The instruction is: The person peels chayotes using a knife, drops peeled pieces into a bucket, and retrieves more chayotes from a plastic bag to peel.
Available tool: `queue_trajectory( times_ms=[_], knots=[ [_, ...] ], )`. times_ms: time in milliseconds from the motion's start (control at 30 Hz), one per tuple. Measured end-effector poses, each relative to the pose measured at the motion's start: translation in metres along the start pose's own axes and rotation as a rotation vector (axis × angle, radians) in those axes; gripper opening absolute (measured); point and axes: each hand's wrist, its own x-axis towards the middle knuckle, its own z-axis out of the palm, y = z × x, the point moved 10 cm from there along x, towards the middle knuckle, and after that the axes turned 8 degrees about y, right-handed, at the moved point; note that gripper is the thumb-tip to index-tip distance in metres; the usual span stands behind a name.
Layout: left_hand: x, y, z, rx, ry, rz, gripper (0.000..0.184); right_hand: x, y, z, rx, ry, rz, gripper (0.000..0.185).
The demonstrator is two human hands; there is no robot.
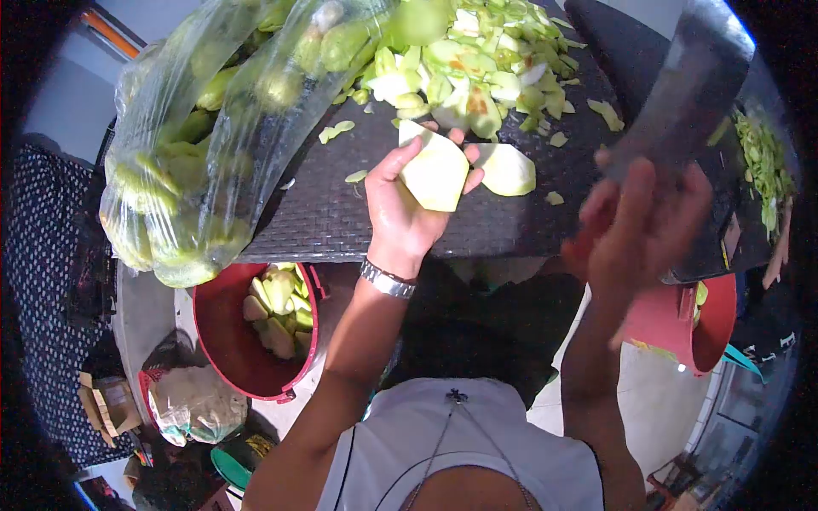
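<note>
Food-preparation workspace — peelings, bagged produce, buckets show it.

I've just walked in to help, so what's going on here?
The left hand holds a pale piece over the table; the blurred right hand holds a large knife. A second piece lies on the table, near heaped scraps. Green produce sits in a clear bag at left, and a red bucket below holds more pieces.

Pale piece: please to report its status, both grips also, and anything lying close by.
Left grip closed around pale piece. Right grip, motion-blurred, holding large knife apart from it. Close by: second piece, heaped trimmings.
</note>
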Motion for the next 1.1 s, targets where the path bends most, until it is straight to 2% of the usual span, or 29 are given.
queue_trajectory(
  times_ms=[33, 100, 167, 233, 467, 567, 633, 667, 800, 900, 1000, 1067, 1100],
  knots=[
    [-0.001, 0.001, 0.000, 0.014, -0.011, 0.004, 0.035, 0.006, 0.009, 0.007, -0.070, 0.027, -0.121, 0.022],
    [-0.005, -0.001, -0.001, 0.002, 0.011, 0.000, 0.036, 0.029, 0.109, 0.053, -0.502, -0.294, -0.086, 0.022],
    [-0.007, 0.003, 0.001, 0.010, -0.017, 0.003, 0.037, 0.022, 0.144, 0.073, -0.693, -0.546, 0.100, 0.026],
    [-0.011, 0.010, 0.000, 0.029, -0.045, 0.051, 0.038, 0.011, 0.104, 0.069, -0.686, -0.466, 0.001, 0.029],
    [-0.004, 0.013, -0.003, -0.143, 0.002, 0.016, 0.034, -0.015, 0.052, 0.067, -0.745, -0.560, -0.183, 0.031],
    [-0.002, 0.016, -0.008, -0.109, 0.091, 0.069, 0.032, -0.028, 0.038, 0.067, -0.828, -0.601, -0.255, 0.036],
    [-0.015, 0.024, 0.003, 0.095, 0.133, 0.162, 0.027, -0.029, 0.033, 0.067, -0.879, -0.592, -0.344, 0.039],
    [-0.022, 0.026, 0.006, 0.196, 0.151, 0.207, 0.024, -0.028, 0.036, 0.065, -0.904, -0.590, -0.317, 0.041],
    [-0.048, 0.052, 0.024, 0.643, 0.211, 0.621, 0.026, -0.025, 0.041, 0.061, -0.970, -0.567, -0.255, 0.043],
    [-0.035, 0.044, 0.017, 0.808, 0.307, 0.593, 0.029, -0.026, 0.033, 0.061, -1.010, -0.504, -0.273, 0.042],
    [-0.021, 0.053, 0.006, 0.757, 0.412, 0.620, 0.028, -0.013, 0.029, 0.056, -1.102, -0.444, -0.275, 0.038],
    [-0.017, 0.079, 0.005, 0.734, 0.425, 0.838, 0.024, 0.002, 0.029, 0.044, -1.094, -0.379, -0.272, 0.033],
    [-0.008, 0.080, 0.004, 0.605, 0.376, 0.733, 0.023, 0.011, 0.029, 0.037, -1.041, -0.335, -0.279, 0.031]
  ],
)
